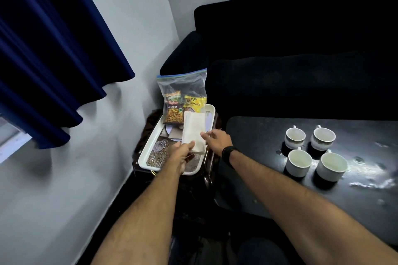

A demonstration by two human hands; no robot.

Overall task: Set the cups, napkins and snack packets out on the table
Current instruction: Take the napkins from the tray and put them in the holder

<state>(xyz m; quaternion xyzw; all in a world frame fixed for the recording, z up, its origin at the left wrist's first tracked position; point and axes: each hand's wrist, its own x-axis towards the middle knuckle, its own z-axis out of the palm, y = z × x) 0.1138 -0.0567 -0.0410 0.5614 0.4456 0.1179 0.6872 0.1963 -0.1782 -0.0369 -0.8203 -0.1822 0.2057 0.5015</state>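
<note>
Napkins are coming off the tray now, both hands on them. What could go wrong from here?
1. The left hand pinches only the near end of the napkins, and the right hand touches just their edge, so the stack may fan out or drop.
2. The snack bag leans upright at the tray's far end, right behind the napkins; lifting could tip it.
3. The four cups crowd the table; placing napkins might knock one.

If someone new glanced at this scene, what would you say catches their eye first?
Probably the white napkins held up over the white tray, gripped by the left hand and touched by the right hand. Next, four white cups clustered on the dark table, and the clear snack bag standing at the tray's far end.
</note>
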